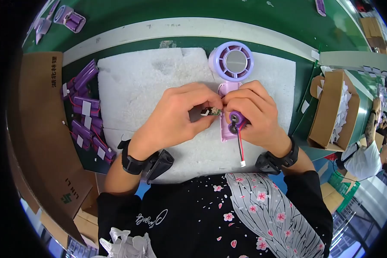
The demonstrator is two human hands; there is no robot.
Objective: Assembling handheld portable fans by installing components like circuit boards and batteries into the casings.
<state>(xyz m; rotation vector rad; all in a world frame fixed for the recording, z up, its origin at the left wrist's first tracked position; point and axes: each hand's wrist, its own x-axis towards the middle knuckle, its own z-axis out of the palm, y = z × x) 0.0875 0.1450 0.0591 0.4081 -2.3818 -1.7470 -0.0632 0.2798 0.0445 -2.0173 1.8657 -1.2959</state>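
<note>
Between the thumb and fingers of my left hand [176, 112] is a small circuit board [211, 112]. My right hand [258, 112] has its fingers curled round a purple battery pack [236, 118], whose red and black leads [241, 146] hang down to a white plug. The fingertips of both hands meet over the pink open handle [226, 133] of a handheld fan. Its round lilac head [232, 61], with a ringed grille and a grey centre, points away from me. My fingers hide part of the handle.
A white foam mat [146, 86] lies under the work. Several purple battery packs [86, 107] with white labels are piled at the left, beside a large cardboard box [43, 129]. A carton of white scraps [331, 112] stands at the right. Another person [365, 155] is at the far right.
</note>
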